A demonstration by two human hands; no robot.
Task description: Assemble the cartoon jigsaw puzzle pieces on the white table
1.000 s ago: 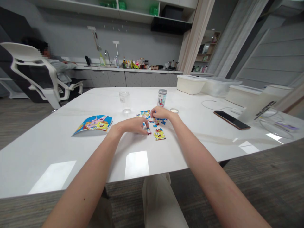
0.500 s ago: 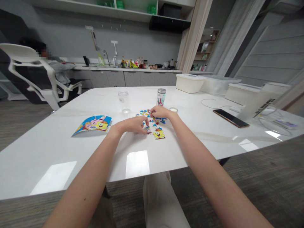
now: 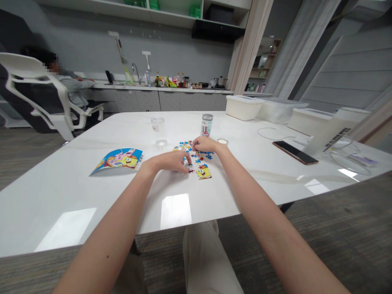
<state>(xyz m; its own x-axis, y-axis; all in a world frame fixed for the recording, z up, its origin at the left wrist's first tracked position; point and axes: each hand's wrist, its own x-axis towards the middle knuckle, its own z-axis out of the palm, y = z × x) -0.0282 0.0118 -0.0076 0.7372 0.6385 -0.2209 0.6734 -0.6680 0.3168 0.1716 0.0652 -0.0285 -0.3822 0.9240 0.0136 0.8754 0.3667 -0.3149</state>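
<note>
My left hand [image 3: 174, 161] rests on the table, thumb and index finger curled at a small purple-and-white jigsaw piece [image 3: 191, 168]. Just right of that piece lies a joined yellow section of puzzle [image 3: 203, 172] showing a cartoon face. Beyond it spread the loose jigsaw pieces [image 3: 184, 144], many of them blue. Over the right part of this pile is my right hand [image 3: 204, 143], fingers bent down and closed together; whatever is between its fingertips is hidden. A curved picture sheet [image 3: 119, 159] with the cartoon characters lies left of my left hand.
Behind the pile stand a clear jar [image 3: 158, 130] and a printed can with a silver lid [image 3: 206, 124]. A round lid [image 3: 222, 141] lies beside my right wrist. Further right are a phone [image 3: 295, 152], a cable and several plastic bins [image 3: 244, 108]. A person [image 3: 75, 87] sits at the far left.
The whole view has shifted slightly. Both hands keep nearly the same place, the left at the small piece and the right over the pile.
</note>
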